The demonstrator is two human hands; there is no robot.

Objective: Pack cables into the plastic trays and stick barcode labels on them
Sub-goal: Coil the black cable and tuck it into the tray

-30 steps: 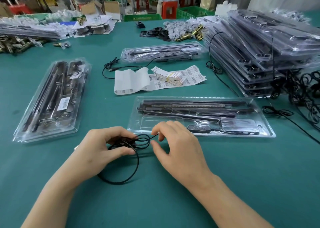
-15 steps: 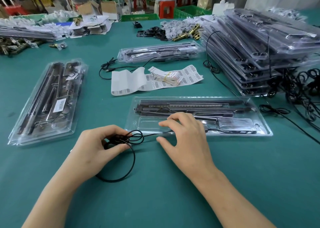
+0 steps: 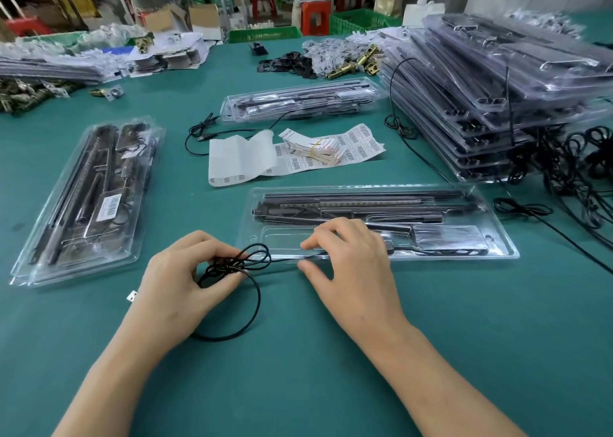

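1. At the far left, a closed tray [image 3: 89, 201] lay on the green table [image 3: 464, 353]. It was packed with dark parts and had a barcode label on its lid.
2. The left hand [image 3: 185, 274] was clenched on the gathered middle of the black cable [image 3: 229, 266], thumb and fingers pinching the small loops together. The bundle sat just in front of the near-left corner of the open tray [image 3: 282, 237], and one larger loop sagged onto the table below the hand.
3. The cable looked thin, light and limp, yet springy. Its loops would probably fan out if let go, so the crossing of the loops seemed the sound place to hold it, rather than a single strand.
4. Behind the hands and well apart from them lay the barcode label sheets [image 3: 331, 149].
5. The open tray held long dark rods and a flat plate. A bare pocket along its near-left side looked like the likely seat for the coil. The clear plastic seemed thin and slippery, so it would probably flex or slide under a hard push.
6. The right hand [image 3: 348, 264] rested at the tray's near rim with its fingers curled. The cable's straight run passed between thumb and forefinger, but I could not tell whether they actually pinched it.
7. At the far right stood a stack of trays [image 3: 481, 104], with loose cables [image 3: 570, 171] tangled beside it.
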